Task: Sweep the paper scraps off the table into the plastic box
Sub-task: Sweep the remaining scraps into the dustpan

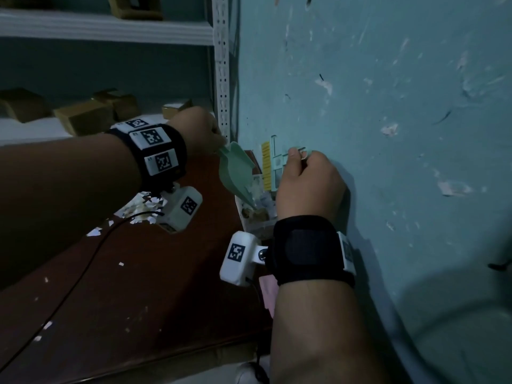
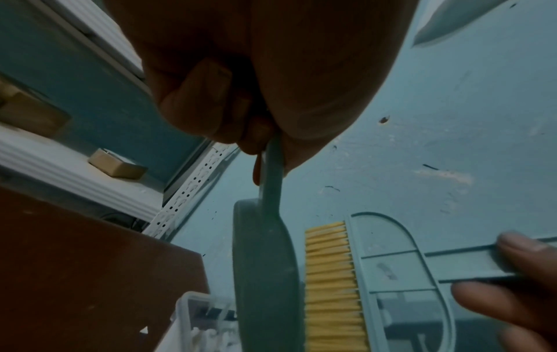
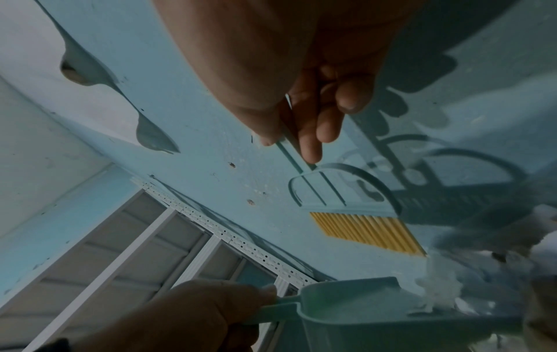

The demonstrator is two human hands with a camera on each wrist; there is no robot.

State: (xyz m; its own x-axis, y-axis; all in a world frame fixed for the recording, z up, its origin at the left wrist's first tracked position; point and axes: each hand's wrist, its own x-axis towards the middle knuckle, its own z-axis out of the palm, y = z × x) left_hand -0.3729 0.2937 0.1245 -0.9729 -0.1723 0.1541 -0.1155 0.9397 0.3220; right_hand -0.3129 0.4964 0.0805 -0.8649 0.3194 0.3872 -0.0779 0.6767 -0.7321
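Note:
My left hand (image 1: 201,128) grips the handle of a mint-green dustpan (image 1: 237,173), tipped mouth-down over the clear plastic box (image 1: 257,217) at the table's far edge by the wall. White paper scraps (image 3: 437,290) spill from the dustpan (image 3: 361,309) lip. My right hand (image 1: 307,184) holds the handle of a small brush (image 1: 266,166) with yellow bristles, held upright just right of the dustpan. In the left wrist view the brush (image 2: 331,285) is beside the dustpan (image 2: 265,262) back. A pile of paper scraps (image 1: 141,206) lies on the brown table (image 1: 144,295), partly hidden under my left wrist.
A blue-green wall (image 1: 388,106) runs close along the right. A white metal rack upright (image 1: 223,79) and shelves with cardboard boxes (image 1: 83,117) stand behind the table. A black cable (image 1: 83,261) crosses the tabletop. Small paper flecks (image 1: 47,325) dot the near table.

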